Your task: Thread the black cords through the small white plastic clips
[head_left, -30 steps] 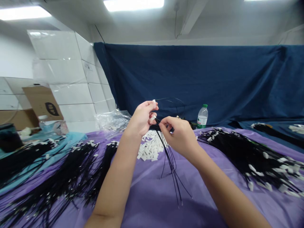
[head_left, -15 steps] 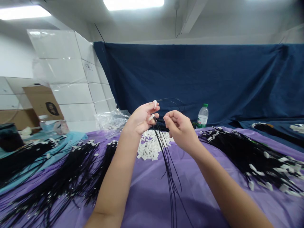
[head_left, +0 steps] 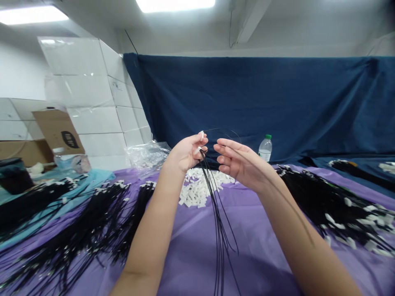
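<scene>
My left hand (head_left: 184, 153) is raised above the table, closed on a bundle of thin black wires (head_left: 217, 205) that hangs down to the purple cloth. A small white connector (head_left: 201, 134) sits at its fingertips. My right hand (head_left: 239, 163) is just to the right of it, fingers stretched out and apart, palm turned toward the left hand. One thin black wire runs along my right forearm. A pile of small white connectors (head_left: 199, 189) lies on the cloth below both hands.
Heaps of black wires with white ends lie at left (head_left: 92, 218) and right (head_left: 333, 201) on the purple cloth (head_left: 191, 255). A water bottle (head_left: 265, 149) stands by the blue curtain. A clear plastic bag (head_left: 148, 154) and a cardboard box (head_left: 58, 131) are at back left.
My right hand has let go of the wires, opened from a pinch and turned palm-up. The wire bundle now hangs from my left hand alone.
</scene>
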Demonstrator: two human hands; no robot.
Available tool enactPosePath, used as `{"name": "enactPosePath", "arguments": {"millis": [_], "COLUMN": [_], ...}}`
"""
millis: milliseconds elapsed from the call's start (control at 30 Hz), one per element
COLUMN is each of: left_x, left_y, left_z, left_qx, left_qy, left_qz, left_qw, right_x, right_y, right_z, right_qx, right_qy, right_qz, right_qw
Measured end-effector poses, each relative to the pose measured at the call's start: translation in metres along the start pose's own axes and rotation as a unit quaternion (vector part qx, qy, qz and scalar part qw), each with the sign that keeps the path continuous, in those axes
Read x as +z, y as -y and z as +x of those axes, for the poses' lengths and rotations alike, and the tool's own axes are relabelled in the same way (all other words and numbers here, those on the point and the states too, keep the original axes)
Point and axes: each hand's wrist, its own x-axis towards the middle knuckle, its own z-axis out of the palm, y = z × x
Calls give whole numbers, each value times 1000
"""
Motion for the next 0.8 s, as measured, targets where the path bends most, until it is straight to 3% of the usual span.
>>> {"name": "enactPosePath", "arguments": {"millis": [167,267,333,433,567,633,800], "left_x": [3,4,4,4,4,5,7], "left_y": [2,5,5,6,7,7,5], "left_z": [-3,-4,-5,-7,-10,-11,-15], "left_qx": [46,70,83,86,97,105,107], "left_qy": [-65,-74,-70,-53,-26,-14,23], "left_qz": [36,67,89,120,151,162,169], "left_qw": [996,993,990,988,983,981,980], "right_x": [-3,-15,-23,-29,-18,-9,3], "right_y": [-8,-6,2,16,24,20,7], "right_z": [14,20,21,15,1,-5,-9], "right_qx": [-97,-213,-288,-335,-284,-273,-342], "right_qy": [-130,-250,-290,-246,-190,-175,-227], "right_qz": [45,67,86,89,-1,-98,-314], "right_qw": [986,942,909,905,940,941,856]}}
